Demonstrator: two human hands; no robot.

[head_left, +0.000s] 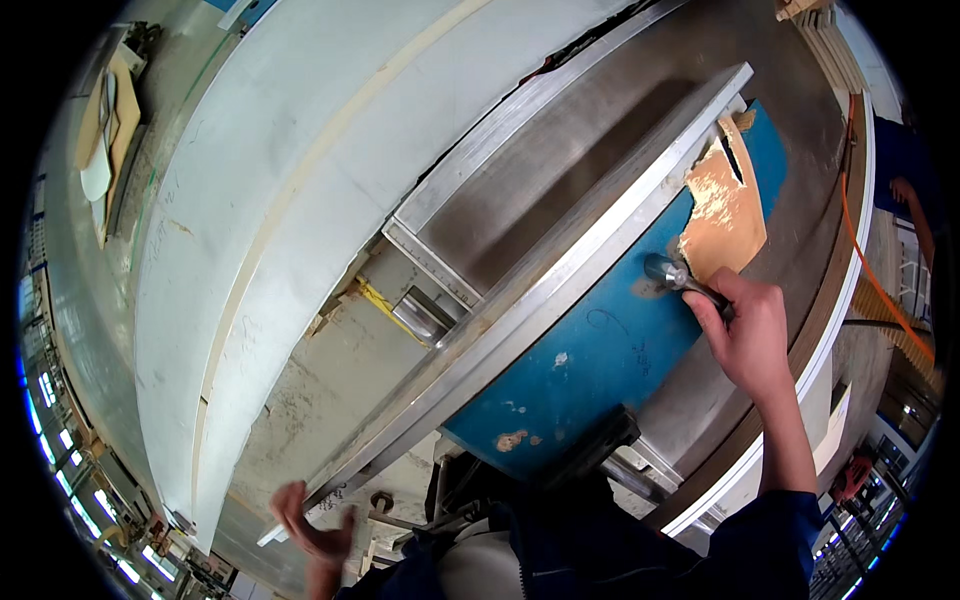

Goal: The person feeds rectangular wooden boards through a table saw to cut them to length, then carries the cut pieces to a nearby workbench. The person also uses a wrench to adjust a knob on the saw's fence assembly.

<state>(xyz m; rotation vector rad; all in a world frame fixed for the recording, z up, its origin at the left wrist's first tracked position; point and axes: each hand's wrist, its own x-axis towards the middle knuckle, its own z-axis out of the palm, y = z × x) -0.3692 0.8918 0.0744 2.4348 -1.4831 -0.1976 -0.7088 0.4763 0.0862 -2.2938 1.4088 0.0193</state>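
Note:
My right hand (pixel 750 335) is closed around the dark handle of a hammer (pixel 672 272), whose shiny metal head is over a blue panel (pixel 590 345). Beside the head, the panel carries a torn-edged tan sheet (pixel 728 215) with glossy patches. A long metal straight bar (pixel 520 340) runs diagonally along the panel's far edge. Near the bar's lower left end is my left hand (pixel 315 530), its thumb and fingers apart and nothing visible in it; whether it touches the bar I cannot tell.
A large curved pale panel (pixel 290 190) with a beige stripe lies beyond the bar. Metal table sections (pixel 560 190) have a gap between them, with a yellow strap (pixel 385 308) there. An orange hose (pixel 860 240) hangs at the right, near another person's arm (pixel 915 215).

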